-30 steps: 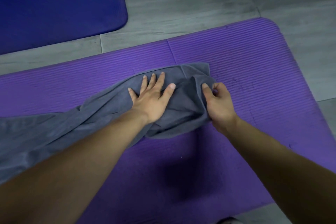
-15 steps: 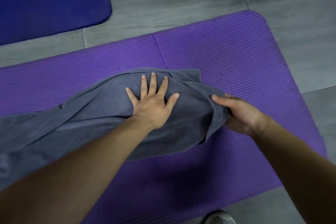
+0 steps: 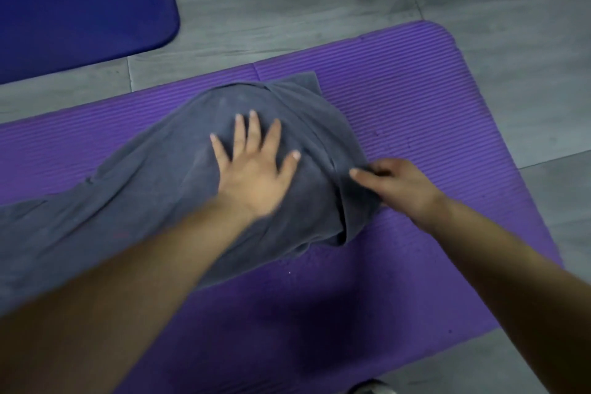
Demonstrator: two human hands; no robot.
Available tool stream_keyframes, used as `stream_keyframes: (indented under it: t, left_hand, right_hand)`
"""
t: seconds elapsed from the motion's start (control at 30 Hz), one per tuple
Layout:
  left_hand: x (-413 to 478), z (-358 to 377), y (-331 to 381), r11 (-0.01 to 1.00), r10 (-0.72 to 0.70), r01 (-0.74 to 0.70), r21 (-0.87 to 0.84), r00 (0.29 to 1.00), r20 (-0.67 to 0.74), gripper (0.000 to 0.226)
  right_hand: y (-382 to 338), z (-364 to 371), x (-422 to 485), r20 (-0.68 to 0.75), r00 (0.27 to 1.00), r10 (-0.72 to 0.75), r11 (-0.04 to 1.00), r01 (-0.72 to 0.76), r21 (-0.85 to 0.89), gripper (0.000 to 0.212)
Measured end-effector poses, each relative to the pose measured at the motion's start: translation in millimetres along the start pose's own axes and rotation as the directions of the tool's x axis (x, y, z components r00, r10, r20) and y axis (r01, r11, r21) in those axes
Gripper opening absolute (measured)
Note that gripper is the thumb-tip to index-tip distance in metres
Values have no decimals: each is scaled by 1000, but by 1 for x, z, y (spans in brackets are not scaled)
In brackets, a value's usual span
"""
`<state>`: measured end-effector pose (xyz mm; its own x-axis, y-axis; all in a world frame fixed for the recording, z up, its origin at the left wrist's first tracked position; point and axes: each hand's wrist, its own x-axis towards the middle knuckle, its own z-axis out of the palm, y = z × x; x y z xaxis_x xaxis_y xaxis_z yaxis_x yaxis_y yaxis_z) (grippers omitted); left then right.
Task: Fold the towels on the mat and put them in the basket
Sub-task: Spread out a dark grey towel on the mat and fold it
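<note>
A grey towel [image 3: 153, 189] lies rumpled across the purple mat [image 3: 415, 112], running from the mat's middle out past the left edge of view. My left hand [image 3: 256, 166] presses flat on the towel with its fingers spread. My right hand [image 3: 396, 182] pinches the towel's right edge, thumb on top and fingers curled under the cloth. A folded-over flap runs along that right side, and one towel corner points toward the mat's far edge. No basket is in view.
A dark blue mat [image 3: 80, 3] lies on the grey plank floor [image 3: 287, 3] at the far left. The purple mat's rounded corner is at the far right. A shoe tip [image 3: 367, 389] shows at the bottom edge.
My right hand has drawn the towel's edge toward me and to the right, spreading the cloth wider. My left hand stays flat on the towel, shifted slightly nearer.
</note>
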<state>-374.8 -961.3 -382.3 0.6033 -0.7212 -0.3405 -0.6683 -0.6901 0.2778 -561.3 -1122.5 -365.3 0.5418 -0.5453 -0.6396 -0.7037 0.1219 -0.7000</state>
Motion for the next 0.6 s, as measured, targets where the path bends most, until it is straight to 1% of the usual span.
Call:
stream_keyframes:
  t: [0.03,0.07,0.1,0.13,0.2,0.23,0.27,0.33,0.37,0.4,0.43,0.47,0.5,0.53,0.57,0.6]
  left_hand:
    - [-22,11,6,999,24,-24,22,999,33,82]
    - [-41,21,11,998,43,-47,49,995,85,83]
    - [-55,31,14,994,55,-67,82,989,135,83]
    - [-65,40,13,989,61,-82,120,984,167,82]
    - [-69,50,9,977,71,-102,189,984,165,79]
    - [-68,51,6,971,79,-109,213,986,145,78]
    - [-66,52,3,968,90,-117,224,987,130,77]
    - [-63,52,-3,971,112,-136,196,986,127,75]
    - [-61,51,-4,976,121,-142,165,984,133,75]
    - [-61,49,-6,981,124,-142,129,983,138,76]
    - [-60,47,-6,986,124,-138,93,982,140,77]
    - [-60,45,-6,989,121,-131,66,983,141,78]
    - [-60,43,-5,991,116,-124,53,983,143,79]
    - [-61,43,-4,992,109,-117,51,983,145,79]
    - [-61,42,-1,993,100,-109,53,984,145,80]
    - [-62,42,2,994,90,-99,56,985,147,79]
  right_hand:
    - [8,1,-6,18,1000,-12,1000,11,23,29]
    - [12,3,-12,21,999,-35,995,33,97,23]
    - [15,7,-19,-4,997,-71,985,71,156,22]
    - [19,10,-24,-54,991,-126,977,133,164,21]
    - [24,17,-31,-166,958,-234,969,243,35,13]
    - [27,19,-32,-212,939,-270,963,267,-43,10]
    - [32,21,-31,-254,930,-264,964,249,-88,10]
    - [36,20,-29,-305,942,-142,990,133,-52,17]
    - [36,18,-29,-294,954,-61,997,69,17,23]
    - [35,15,-31,-248,969,8,994,19,107,31]
    - [36,12,-35,-163,985,54,979,-20,202,36]
    - [38,12,-40,-67,996,59,962,-39,271,36]
    - [41,14,-45,-4,999,39,950,-36,310,33]
    - [46,17,-51,0,1000,12,952,-12,304,30]
    - [52,22,-55,-52,999,-10,961,24,275,28]
    - [56,28,-59,-136,990,-29,967,62,245,28]
